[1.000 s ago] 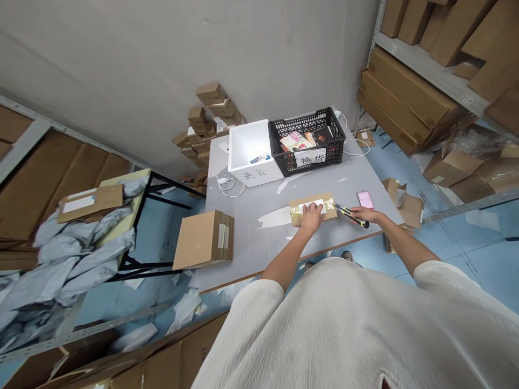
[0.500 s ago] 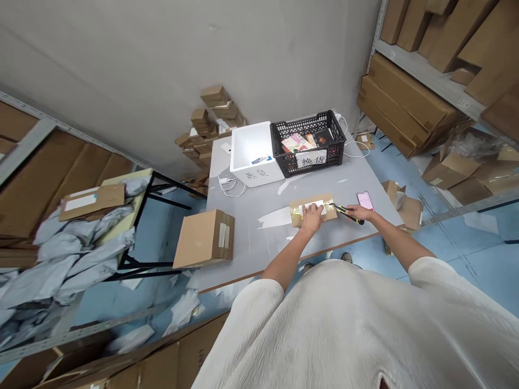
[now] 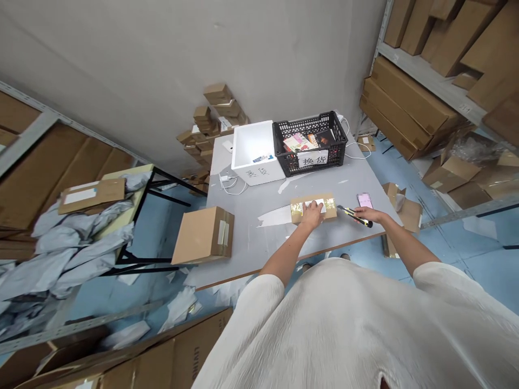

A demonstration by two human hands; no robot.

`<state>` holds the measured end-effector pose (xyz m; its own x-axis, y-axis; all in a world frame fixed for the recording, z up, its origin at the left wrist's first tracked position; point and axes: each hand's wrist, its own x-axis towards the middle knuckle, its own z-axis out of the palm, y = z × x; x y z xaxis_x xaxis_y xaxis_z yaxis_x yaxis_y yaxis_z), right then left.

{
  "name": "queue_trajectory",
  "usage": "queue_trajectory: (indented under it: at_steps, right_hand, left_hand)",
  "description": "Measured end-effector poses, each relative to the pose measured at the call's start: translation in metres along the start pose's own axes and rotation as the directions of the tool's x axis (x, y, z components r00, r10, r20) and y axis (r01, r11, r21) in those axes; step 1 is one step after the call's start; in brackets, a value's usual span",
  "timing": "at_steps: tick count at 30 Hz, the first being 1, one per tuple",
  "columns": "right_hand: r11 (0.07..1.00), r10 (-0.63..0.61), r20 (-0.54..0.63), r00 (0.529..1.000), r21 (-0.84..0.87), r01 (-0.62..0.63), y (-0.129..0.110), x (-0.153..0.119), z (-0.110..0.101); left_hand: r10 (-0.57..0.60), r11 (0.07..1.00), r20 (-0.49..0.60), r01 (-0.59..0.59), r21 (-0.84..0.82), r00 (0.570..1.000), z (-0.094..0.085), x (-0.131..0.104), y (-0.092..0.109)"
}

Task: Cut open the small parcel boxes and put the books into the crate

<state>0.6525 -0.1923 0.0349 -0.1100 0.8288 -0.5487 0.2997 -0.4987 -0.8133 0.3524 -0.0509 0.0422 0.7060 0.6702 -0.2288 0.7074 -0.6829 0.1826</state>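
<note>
pressing left hand [image 3: 312,216] flat on small brown box [image 3: 313,208], fingers spread out, not gripping. box lies on grey table [image 3: 251,237], near front edge. our right hand [image 3: 367,215] just beside box, fingers wrapped round yellow-black knife [image 3: 354,215], tip near box's right end. pink phone [image 3: 364,200] behind it. black basket [image 3: 310,142], white tub [image 3: 256,152] farther back. bigger box [image 3: 204,235] at left.

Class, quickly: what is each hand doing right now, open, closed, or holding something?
Left hand: open, pressed flat on the small taped parcel.
Right hand: closed around a yellow-and-black utility knife, tip near the parcel's right end.
</note>
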Motion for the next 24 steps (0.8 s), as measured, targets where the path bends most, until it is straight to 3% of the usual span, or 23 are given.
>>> queue_trajectory:
  at_steps: [5, 10, 14, 17, 20, 24]
  right_hand:
    - [0.999, -0.011, -0.207, 0.978, 0.036, 0.019, -0.005, -0.002, -0.001]
    - [0.986, -0.121, -0.322, 0.939, -0.145, 0.077, -0.026, -0.004, 0.014]
    - [0.903, -0.231, -0.336, 0.913, -0.424, 0.073, -0.037, -0.004, 0.027]
    - [0.793, -0.331, -0.3, 0.895, -0.603, 0.091, -0.037, -0.005, 0.033]
    - [0.729, -0.343, -0.286, 0.894, -0.681, 0.062, -0.033, -0.005, 0.035]
    - [0.711, -0.347, -0.293, 0.891, -0.702, 0.046, -0.027, -0.002, 0.035]
  left_hand:
    - [0.029, 0.999, -0.033, -0.03, -0.033, 0.999, -0.002, 0.002, -0.008]
    - [-0.035, 0.996, -0.123, 0.024, -0.089, 0.992, -0.006, 0.01, -0.011]
    - [-0.082, 0.993, -0.159, 0.066, -0.099, 0.984, -0.008, 0.021, -0.011]
    - [-0.023, 0.997, -0.191, 0.008, -0.08, 0.981, -0.007, 0.023, -0.01]
    - [0.042, 0.997, -0.209, -0.054, -0.05, 0.977, -0.005, 0.022, -0.009]
    - [0.04, 0.998, -0.18, -0.049, -0.045, 0.983, -0.006, 0.022, -0.007]
